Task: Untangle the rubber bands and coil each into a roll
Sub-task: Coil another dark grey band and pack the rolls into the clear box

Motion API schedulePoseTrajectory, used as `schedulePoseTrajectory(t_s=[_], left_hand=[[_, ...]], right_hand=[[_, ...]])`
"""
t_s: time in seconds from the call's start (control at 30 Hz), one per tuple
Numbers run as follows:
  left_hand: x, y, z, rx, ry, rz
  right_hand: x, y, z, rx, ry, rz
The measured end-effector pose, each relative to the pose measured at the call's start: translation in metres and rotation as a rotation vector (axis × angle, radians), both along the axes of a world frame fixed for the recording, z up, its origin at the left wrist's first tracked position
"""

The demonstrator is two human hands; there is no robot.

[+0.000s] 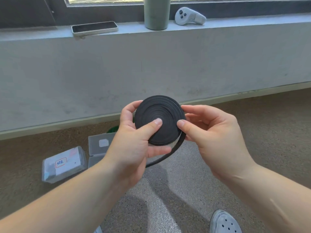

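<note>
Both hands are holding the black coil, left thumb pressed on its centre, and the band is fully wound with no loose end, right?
Not quite. The head view shows a loose tail still hanging below the black coil. The left hand and right hand do hold it, left thumb on centre.

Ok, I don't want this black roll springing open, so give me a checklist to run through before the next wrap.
1. Left hand pins the coil's centre: ok, thumb pressed on the middle of the black rubber band roll.
2. Right hand grips the roll's outer edge: ok.
3. Wraps lie flush: not ok, upper-right layers look slightly stepped.
4. Loose tail free of knots: cannot tell, it runs behind the left hand.
5. Length left to wind: cannot tell.
6. Floor clutter clear of the tail: cannot tell; plastic boxes lie below left.
</note>
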State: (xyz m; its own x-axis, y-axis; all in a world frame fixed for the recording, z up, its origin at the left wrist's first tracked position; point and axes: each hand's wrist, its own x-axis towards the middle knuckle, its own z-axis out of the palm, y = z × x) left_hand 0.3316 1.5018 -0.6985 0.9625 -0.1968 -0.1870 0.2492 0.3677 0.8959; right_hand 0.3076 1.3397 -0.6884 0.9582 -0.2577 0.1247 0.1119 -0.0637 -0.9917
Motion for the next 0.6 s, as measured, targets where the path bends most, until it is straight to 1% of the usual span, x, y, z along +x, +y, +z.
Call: schedulePoseTrajectory(t_s=[0.07, 0.1, 0.17, 0.2, 0.27, 0.37, 0.6], left_hand=[[0.000, 0.002, -0.002, 0.052, 0.020, -0.032], [0.000, 0.004, -0.002, 0.111, 0.012, -0.047], [0.005, 0.008, -0.002, 0.242, -0.030, -0.046], [0.008, 0.011, -0.001, 0.269, -0.049, -0.030], [0.014, 0.015, 0.001, 0.254, -0.047, 0.001], [0.018, 0.018, 0.006, 0.243, -0.026, -0.048], [0.016, 0.014, 0.001, 0.226, 0.023, -0.072]], right_hand=[[0.000, -0.002, 0.000, 0.014, 0.018, 0.007], [0.001, -0.003, 0.000, 0.020, 0.029, 0.018], [0.003, -0.007, 0.002, 0.022, 0.052, 0.053], [0.004, -0.009, 0.003, 0.020, 0.068, 0.077], [0.006, -0.014, 0.006, 0.019, 0.104, 0.143], [0.008, -0.020, 0.010, 0.032, 0.147, 0.219], [0.010, -0.029, 0.009, 0.052, 0.198, 0.241]])
